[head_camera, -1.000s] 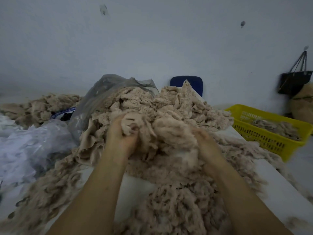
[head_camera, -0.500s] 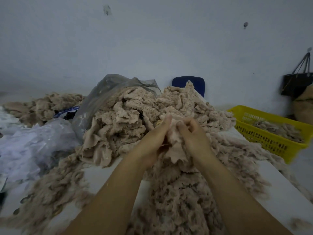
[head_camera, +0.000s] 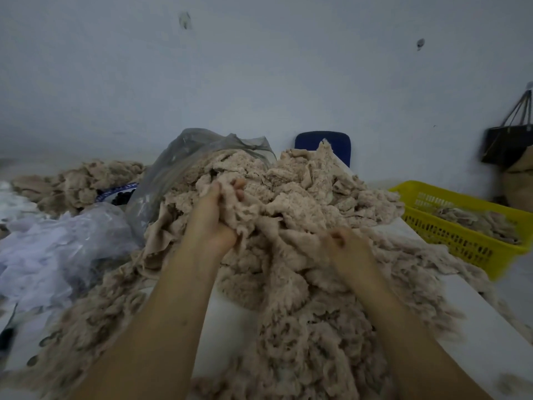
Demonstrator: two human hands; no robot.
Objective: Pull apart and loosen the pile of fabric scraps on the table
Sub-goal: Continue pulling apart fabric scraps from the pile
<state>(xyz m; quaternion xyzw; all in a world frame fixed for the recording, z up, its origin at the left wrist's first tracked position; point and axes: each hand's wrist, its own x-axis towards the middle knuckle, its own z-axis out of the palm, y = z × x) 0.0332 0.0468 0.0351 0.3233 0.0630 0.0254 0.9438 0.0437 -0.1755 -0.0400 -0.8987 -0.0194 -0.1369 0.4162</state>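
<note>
Clenching scraps in the pile (head_camera: 302,203), the left hand (head_camera: 215,215) and right hand (head_camera: 349,249) should draw steadily apart, avoiding yanking clumps off the table (head_camera: 473,313).

- Pale grey-blue wall (head_camera: 259,67) fills the whole upper half of the frame, dimly and evenly lit.
- Two small dark marks on it: one top centre (head_camera: 184,20), one upper right (head_camera: 420,44).
- Blue chair back (head_camera: 308,141) peeks up at centre, against the wall.
- Dark bag (head_camera: 506,145) hangs by its straps at the right edge.
- White tabletop (head_camera: 473,321) runs along the lower right.
</note>
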